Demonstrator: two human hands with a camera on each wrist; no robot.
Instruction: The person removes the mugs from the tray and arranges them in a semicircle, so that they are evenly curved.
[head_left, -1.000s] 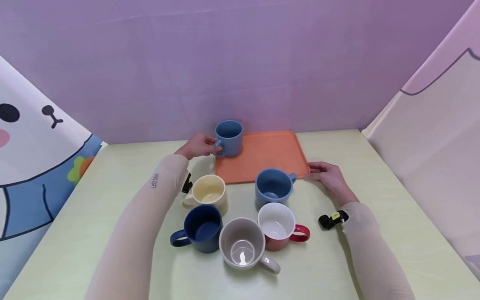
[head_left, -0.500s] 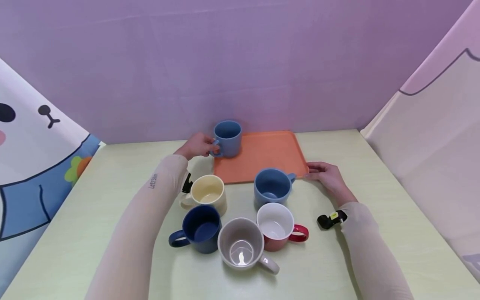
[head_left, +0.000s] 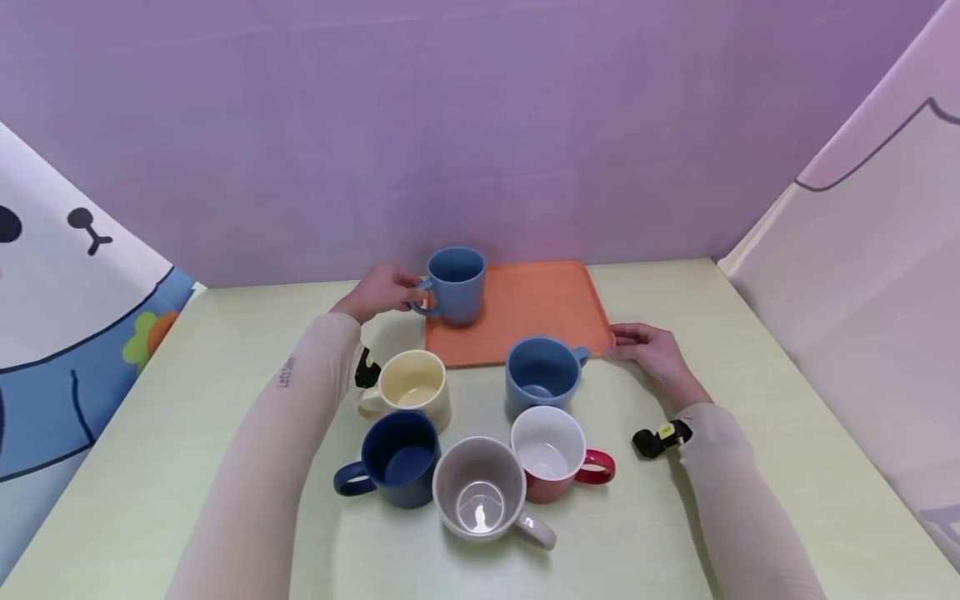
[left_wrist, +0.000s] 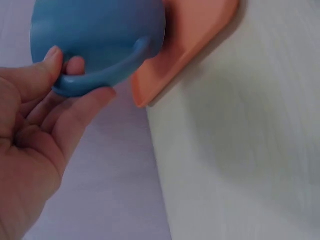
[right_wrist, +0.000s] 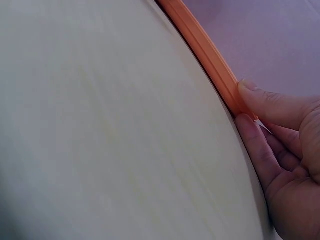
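My left hand [head_left: 384,292] grips the handle of a blue mug [head_left: 459,287] at the back left of the orange tray [head_left: 540,300]. In the left wrist view, thumb and fingers close round the mug's handle [left_wrist: 107,75], which faces left. The mug stands upright over the tray. At the tray's front right corner, my right hand [head_left: 654,350] pinches the edge. The right wrist view puts the thumb on one side of the orange rim [right_wrist: 212,57] and a finger on the other.
In front of the tray stand a second blue mug [head_left: 543,372], a cream mug [head_left: 412,387], a navy mug [head_left: 401,458], a grey mug [head_left: 480,487] and a red mug with white inside [head_left: 550,450]. A purple cloth [head_left: 480,133] hangs behind the table.
My left hand has shifted left, and the blue mug has turned so its handle points more to the left. The mug also sits slightly nearer. My right hand stays at the tray corner.
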